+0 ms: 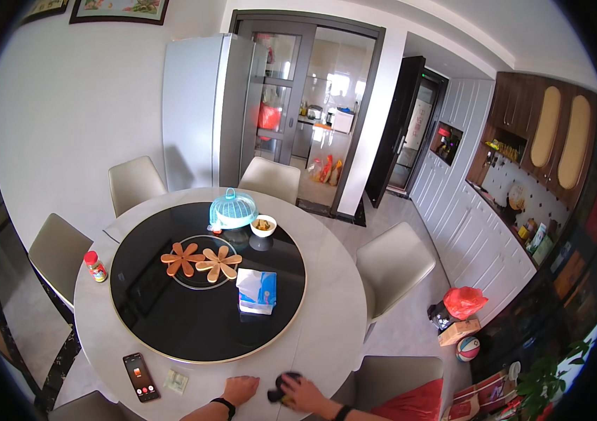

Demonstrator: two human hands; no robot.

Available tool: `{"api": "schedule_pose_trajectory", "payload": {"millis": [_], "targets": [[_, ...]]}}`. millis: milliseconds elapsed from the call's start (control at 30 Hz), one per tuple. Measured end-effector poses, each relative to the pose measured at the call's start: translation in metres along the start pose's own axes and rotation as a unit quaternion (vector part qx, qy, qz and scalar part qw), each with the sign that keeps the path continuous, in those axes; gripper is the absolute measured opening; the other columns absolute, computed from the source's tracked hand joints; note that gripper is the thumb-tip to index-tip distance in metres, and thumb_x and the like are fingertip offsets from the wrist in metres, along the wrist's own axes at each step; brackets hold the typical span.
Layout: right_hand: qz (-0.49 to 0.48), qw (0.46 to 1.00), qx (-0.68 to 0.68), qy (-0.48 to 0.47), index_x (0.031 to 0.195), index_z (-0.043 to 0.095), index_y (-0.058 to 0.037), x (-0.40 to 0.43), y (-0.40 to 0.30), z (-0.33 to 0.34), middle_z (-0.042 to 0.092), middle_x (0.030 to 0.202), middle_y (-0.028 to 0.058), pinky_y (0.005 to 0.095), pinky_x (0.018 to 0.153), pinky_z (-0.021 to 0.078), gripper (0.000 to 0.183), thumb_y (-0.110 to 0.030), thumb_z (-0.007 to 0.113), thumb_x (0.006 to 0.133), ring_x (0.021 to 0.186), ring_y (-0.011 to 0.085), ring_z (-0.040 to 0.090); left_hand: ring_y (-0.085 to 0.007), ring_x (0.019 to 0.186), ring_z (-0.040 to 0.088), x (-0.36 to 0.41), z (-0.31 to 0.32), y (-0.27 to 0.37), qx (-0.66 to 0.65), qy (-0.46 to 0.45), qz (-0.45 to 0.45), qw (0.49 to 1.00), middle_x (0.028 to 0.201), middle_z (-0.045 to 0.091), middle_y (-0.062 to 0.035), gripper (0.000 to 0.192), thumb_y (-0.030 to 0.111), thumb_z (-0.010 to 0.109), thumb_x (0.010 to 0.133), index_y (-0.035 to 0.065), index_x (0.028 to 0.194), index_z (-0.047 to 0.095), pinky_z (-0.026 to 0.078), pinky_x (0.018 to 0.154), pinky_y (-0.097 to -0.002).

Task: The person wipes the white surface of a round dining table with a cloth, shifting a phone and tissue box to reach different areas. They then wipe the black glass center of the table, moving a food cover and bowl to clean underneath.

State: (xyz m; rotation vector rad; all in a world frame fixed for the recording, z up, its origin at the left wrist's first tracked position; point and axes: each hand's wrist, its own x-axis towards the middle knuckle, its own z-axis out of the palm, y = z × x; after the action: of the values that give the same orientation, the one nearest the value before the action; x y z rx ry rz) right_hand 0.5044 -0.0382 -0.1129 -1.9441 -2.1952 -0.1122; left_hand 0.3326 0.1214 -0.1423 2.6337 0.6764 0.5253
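Observation:
My left hand (241, 390) rests on the marble-look table top (330, 294) near its front edge, fingers curled under and hidden. A dark band is round the wrist. To its right, my right hand (306, 396) grips a black rounded object (279, 393) at the table's edge; its exact kind is unclear. Left of my left hand lie a small clear packet (176, 381) and a smartphone (141, 377) with its screen lit. Beyond both hands is a black glass turntable (188, 331) bearing a blue-and-white tissue pack (257, 292).
On the turntable are two flower-shaped wooden trivets (218, 263), a turquoise mesh food cover (233, 210) and a white bowl (263, 226) of food. A red-capped jar (95, 267) stands at the table's left. Beige chairs (395, 268) surround the table; red cloth (414, 402) lies on the near right one.

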Motion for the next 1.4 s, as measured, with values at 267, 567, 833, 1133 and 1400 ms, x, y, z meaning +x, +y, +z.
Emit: {"api": "schedule_pose_trajectory", "payload": {"millis": [267,567,833,1133,1400], "targets": [[0.22,0.974,-0.043,0.006,0.105,0.059,-0.0146,-0.052,0.111,-0.016,0.05,0.121,0.0087,0.0436,0.071,0.0478,0.037,-0.031,0.063,0.072,0.093,0.0294,0.054,-0.0268,0.053,0.058,0.0,0.001,0.0,-0.001,0.01,0.013,1.0,0.058,0.06,-0.0057,0.029,0.026,0.052,0.084,0.0117,0.059,0.056,0.045,0.046,-0.0399],[0.059,0.996,-0.066,-0.017,0.108,0.057,-0.0115,-0.011,0.083,0.02,0.048,0.122,0.0114,0.0435,0.074,0.0466,0.042,-0.032,0.062,0.071,0.102,0.0309,0.05,-0.0281,0.054,0.054,-0.001,0.005,0.0,-0.068,0.072,0.057,0.993,0.06,0.057,-0.0094,0.022,0.021,0.047,0.084,0.0088,0.069,0.059,0.041,0.048,-0.0415],[0.143,0.987,0.027,-0.073,0.103,0.059,-0.0186,-0.019,0.066,-0.025,0.05,0.12,0.0039,0.0441,0.073,0.0476,0.041,-0.031,0.067,0.066,0.093,0.0294,0.056,-0.0272,0.055,0.059,-0.001,0.001,-0.005,-0.009,0.007,0.016,1.0,0.06,0.06,-0.0062,0.029,0.025,0.051,0.084,0.0107,0.059,0.055,0.046,0.047,-0.0395],[0.324,0.94,0.025,0.106,0.111,0.054,-0.0004,0.047,0.111,0.038,0.045,0.122,0.0232,0.0492,0.091,0.0345,0.053,-0.037,0.062,0.074,0.109,0.0403,0.043,-0.0322,0.061,0.058,0.0,0.003,0.001,-0.06,0.049,0.024,0.997,0.068,0.061,-0.0128,0.017,0.016,0.048,0.079,0.0091,0.067,0.058,0.046,0.055,-0.044],[0.017,0.992,0.126,0.023,0.111,0.059,-0.0159,0.052,0.005,0.001,0.047,0.125,0.0068,0.0473,0.085,0.0412,0.042,-0.024,0.063,0.07,0.106,0.0315,0.046,-0.0315,0.057,0.058,-0.001,0.007,0.006,-0.062,0.088,0.028,0.994,0.063,0.059,-0.0133,0.02,0.017,0.05,0.081,0.0085,0.064,0.058,0.046,0.053,-0.0425]]}}
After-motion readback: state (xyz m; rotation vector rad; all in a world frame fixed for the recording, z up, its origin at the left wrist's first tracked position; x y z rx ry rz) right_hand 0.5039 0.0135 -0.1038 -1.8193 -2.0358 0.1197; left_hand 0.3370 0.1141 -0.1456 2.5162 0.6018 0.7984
